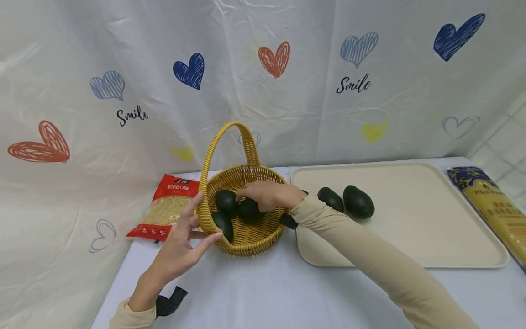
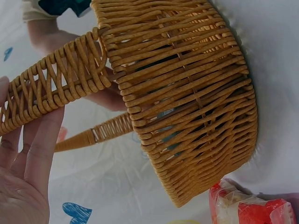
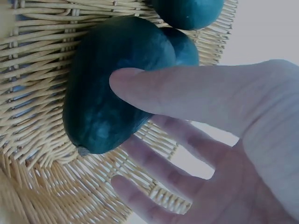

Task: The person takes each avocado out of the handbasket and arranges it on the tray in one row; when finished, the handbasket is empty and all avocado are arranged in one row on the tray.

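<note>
A woven yellow basket (image 1: 246,237) with a tall handle (image 1: 223,137) stands at the middle of the white table and holds three dark green avocados. My right hand (image 1: 256,196) reaches into it, and its thumb (image 3: 187,93) and fingers pinch the middle avocado (image 3: 112,88), which rests on the basket floor. My left hand (image 1: 205,218) lies with straight fingers against the near left rim, at the foot of the handle (image 2: 51,93). In the left wrist view the basket wall (image 2: 187,93) fills the frame.
A beige tray (image 1: 411,214) lies to the right of the basket with two avocados (image 1: 358,201) at its left end. A red noodle packet (image 1: 166,208) lies behind the basket on the left. A long pasta packet (image 1: 493,205) is at the far right. A heart-printed curtain hangs behind.
</note>
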{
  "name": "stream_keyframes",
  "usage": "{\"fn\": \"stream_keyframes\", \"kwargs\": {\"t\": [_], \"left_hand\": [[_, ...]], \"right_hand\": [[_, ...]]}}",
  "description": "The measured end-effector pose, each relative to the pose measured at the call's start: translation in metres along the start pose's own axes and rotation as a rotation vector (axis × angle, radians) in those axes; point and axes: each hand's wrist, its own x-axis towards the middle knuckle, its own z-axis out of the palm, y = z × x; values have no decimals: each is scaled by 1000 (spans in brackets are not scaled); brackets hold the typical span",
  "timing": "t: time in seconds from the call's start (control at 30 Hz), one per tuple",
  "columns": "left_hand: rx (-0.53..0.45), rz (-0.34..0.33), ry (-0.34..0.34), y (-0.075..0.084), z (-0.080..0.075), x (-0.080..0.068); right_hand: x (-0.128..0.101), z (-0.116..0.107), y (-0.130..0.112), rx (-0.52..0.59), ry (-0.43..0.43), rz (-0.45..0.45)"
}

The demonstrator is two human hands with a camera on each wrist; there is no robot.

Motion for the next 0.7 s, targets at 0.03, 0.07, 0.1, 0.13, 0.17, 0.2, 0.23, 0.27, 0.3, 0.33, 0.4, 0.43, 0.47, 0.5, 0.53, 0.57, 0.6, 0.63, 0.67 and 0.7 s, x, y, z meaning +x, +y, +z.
{"fn": "stream_keyframes", "kwargs": {"t": [0.03,0.07,0.1,0.13,0.17,0.2,0.23,0.27,0.3,0.33,0.4,0.43,0.47,0.5,0.53,0.57,0.6,0.63,0.67,0.7], "left_hand": [[-3,-4,-3,0,0,0],[-3,-5,-4,0,0,0],[-2,-5,-4,0,0,-1],[-2,-8,-3,0,0,-1],[-2,-10,-4,0,0,-1],[0,-7,-4,0,-1,-1],[0,-3,-3,0,-1,-1],[3,0,0,0,-1,-1],[-1,1,1,0,-1,-1],[-2,4,1,0,-1,0],[-6,11,2,0,-1,0],[-9,12,2,-1,0,0],[-11,12,2,-1,0,1],[-14,11,2,-1,0,1],[-15,9,1,-1,0,1],[-18,8,0,-1,1,0],[-20,6,-1,-1,1,0],[-21,3,0,-2,1,0],[-19,3,1,-2,1,0],[-19,0,1,-2,1,0]], "right_hand": [[-2,1,-1,-12,12,10],[-4,1,-1,-22,28,15],[-7,2,-2,-27,40,22],[-9,3,-3,-26,50,28],[-11,3,-4,-22,57,33],[-13,3,-5,-14,59,41],[-15,4,-6,-3,61,44],[-16,4,-7,7,61,49],[-17,4,-7,25,59,54],[-17,4,-7,41,57,59],[-16,3,-7,74,51,69],[-15,3,-6,90,48,72],[-13,2,-5,107,45,80],[-11,2,-3,117,40,86],[-9,1,-2,123,34,91],[-7,1,-1,131,26,99],[-5,1,1,135,19,104],[-3,1,2,134,12,106],[-1,0,3,133,7,109],[1,0,3,132,2,108]]}}
